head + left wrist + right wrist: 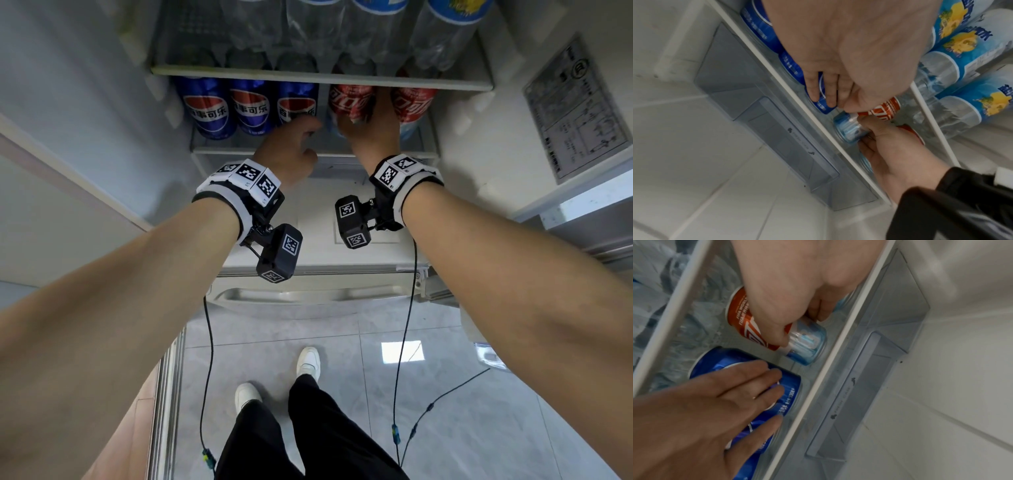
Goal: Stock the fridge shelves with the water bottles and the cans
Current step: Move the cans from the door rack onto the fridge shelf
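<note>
Red can (350, 102) sits on the lower shelf (308, 150), right hand (366, 132) fingers curled around it; left hand (291, 150) fingers flat against the neighbouring blue can (297, 102). Crowding may topple either.

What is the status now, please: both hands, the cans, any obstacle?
Left hand flat against blue can. Right hand grips red can on lower shelf. Neighbouring red can close beside; nothing blocking.
</note>
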`<state>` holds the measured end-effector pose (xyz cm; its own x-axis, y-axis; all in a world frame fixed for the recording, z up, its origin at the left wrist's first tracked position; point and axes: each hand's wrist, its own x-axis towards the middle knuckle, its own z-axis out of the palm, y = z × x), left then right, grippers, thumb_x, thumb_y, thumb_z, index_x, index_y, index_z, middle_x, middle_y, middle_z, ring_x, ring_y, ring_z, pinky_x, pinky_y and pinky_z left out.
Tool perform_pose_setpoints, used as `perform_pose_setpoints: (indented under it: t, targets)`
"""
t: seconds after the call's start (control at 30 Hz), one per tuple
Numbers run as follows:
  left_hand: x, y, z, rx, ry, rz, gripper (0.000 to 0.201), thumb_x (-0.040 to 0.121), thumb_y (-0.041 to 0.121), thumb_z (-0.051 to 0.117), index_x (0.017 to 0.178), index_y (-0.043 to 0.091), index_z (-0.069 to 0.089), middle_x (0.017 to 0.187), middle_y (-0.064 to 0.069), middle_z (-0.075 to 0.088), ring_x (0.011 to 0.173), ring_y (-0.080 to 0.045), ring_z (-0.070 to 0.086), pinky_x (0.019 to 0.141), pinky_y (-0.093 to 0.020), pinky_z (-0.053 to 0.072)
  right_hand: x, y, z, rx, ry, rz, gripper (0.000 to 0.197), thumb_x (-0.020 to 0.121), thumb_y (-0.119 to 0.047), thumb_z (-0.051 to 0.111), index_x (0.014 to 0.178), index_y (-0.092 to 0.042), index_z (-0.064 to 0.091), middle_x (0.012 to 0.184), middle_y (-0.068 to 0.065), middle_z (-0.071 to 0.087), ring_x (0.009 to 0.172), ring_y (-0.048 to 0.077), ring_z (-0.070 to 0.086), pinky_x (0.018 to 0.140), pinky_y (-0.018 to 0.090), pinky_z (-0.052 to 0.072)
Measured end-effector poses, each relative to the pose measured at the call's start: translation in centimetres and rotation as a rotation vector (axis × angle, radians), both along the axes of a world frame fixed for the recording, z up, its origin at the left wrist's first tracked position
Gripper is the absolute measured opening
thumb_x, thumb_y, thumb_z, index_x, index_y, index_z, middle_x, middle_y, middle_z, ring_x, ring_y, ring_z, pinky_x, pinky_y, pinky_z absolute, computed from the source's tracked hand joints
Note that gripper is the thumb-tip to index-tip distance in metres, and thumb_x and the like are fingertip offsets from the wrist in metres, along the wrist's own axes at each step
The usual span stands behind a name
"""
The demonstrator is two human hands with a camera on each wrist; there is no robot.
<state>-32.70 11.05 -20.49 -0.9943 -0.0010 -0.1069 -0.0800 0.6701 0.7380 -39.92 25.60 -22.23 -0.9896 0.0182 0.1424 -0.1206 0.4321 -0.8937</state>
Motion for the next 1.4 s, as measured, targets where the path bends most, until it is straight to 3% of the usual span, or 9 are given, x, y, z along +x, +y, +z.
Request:
perform_pose_setpoints:
  t: [0.1,0.2,0.3,0.4,0.67,0.87,1.0,1.2,1.4]
  targets:
    - [-0.6,0.9,0.2,0.043,-0.038,-0.024,0.063,0.092,0.008,0.051,0.150,0.023,0.031,0.152,-0.008,0.042,0.137,-0.025,0.044,0.112,-0.043,0.040,0.6,0.4,-0.1,0.037,0.011,-0.002,0.047,0.081,-0.026,0.065,0.122,-0.006,0.056,0.113,0.006,0.070,0.104,0.018,0.066,0.090,0.033,0.054]
    - [-1.1,1.9,0.4,0.052,-0.030,-0.021,0.070,0.092,0.006,0.051,0.154,0.025,0.022,0.156,-0.005,0.036,0.139,-0.026,0.041,0.110,-0.035,0.037,1.5,1.0,-0.1,0.143,-0.004,-0.056,0.029,0.083,-0.020,0.055,0.109,-0.008,0.063,0.102,0.006,0.072,0.094,0.023,0.067,0.076,0.033,0.052]
    - [-1.6,2.7,0.8,0.075,-0.034,-0.047,0.075,0.091,0.004,0.051,0.155,0.027,0.018,0.154,-0.003,0.039,0.137,-0.022,0.041,0.101,-0.025,0.032,2.4,2.3,-0.2,0.149,-0.006,-0.144,0.024,0.087,-0.008,0.051,0.105,-0.009,0.067,0.102,0.011,0.073,0.096,0.029,0.067,0.082,0.039,0.055]
    - [-2.0,3.1,1.0,0.202,-0.057,-0.068,0.079,0.079,0.008,0.053,0.151,0.028,0.025,0.147,-0.001,0.048,0.132,-0.020,0.048,0.108,-0.037,0.040,2.3,3.8,0.2,0.182,-0.042,-0.301,0.020,0.088,-0.010,0.056,0.105,-0.010,0.066,0.106,0.008,0.071,0.093,0.023,0.064,0.079,0.031,0.051]
    - [-3.5,4.2,0.0,0.273,-0.026,0.023,0.065,0.080,0.001,0.056,0.141,0.014,0.039,0.132,-0.007,0.059,0.121,-0.024,0.057,0.107,-0.048,0.044,1.4,5.7,1.2,0.188,-0.049,-0.460,0.037,0.080,-0.012,0.066,0.114,-0.001,0.054,0.133,0.016,0.048,0.119,0.032,0.052,0.098,0.034,0.044]
    - [-3.3,5.0,-0.2,0.290,-0.010,0.023,0.071,0.080,0.006,0.055,0.147,0.017,0.035,0.136,-0.004,0.057,0.122,-0.020,0.056,0.105,-0.035,0.046,1.1,5.5,1.7,0.236,-0.160,-0.390,0.073,0.078,-0.024,0.069,0.140,0.000,0.038,0.145,0.016,0.040,0.135,0.031,0.037,0.109,0.034,0.031]
    - [-3.2,5.0,-0.3,0.342,0.011,0.030,0.065,0.086,-0.005,0.053,0.146,0.014,0.035,0.122,0.001,0.056,0.110,-0.011,0.055,0.089,-0.019,0.045,0.6,5.0,2.4,0.194,-0.184,-0.404,0.068,0.083,-0.028,0.070,0.139,-0.003,0.040,0.138,0.013,0.049,0.126,0.031,0.050,0.100,0.034,0.039]
    - [-3.0,5.1,-0.5,0.299,-0.017,0.009,0.069,0.078,0.006,0.053,0.144,0.018,0.038,0.130,-0.005,0.060,0.114,-0.021,0.059,0.101,-0.041,0.049,0.8,4.9,2.7,0.170,-0.179,-0.390,0.059,0.088,-0.024,0.065,0.139,-0.006,0.042,0.134,0.012,0.056,0.119,0.030,0.057,0.095,0.032,0.044]
    - [-1.9,5.2,0.0,0.246,0.015,0.039,0.059,0.084,-0.004,0.053,0.140,0.011,0.040,0.137,-0.006,0.053,0.121,-0.017,0.052,0.105,-0.034,0.044,3.0,5.3,1.8,0.135,-0.102,-0.364,0.051,0.084,-0.014,0.066,0.132,-0.006,0.052,0.130,0.011,0.057,0.116,0.026,0.058,0.090,0.031,0.047]
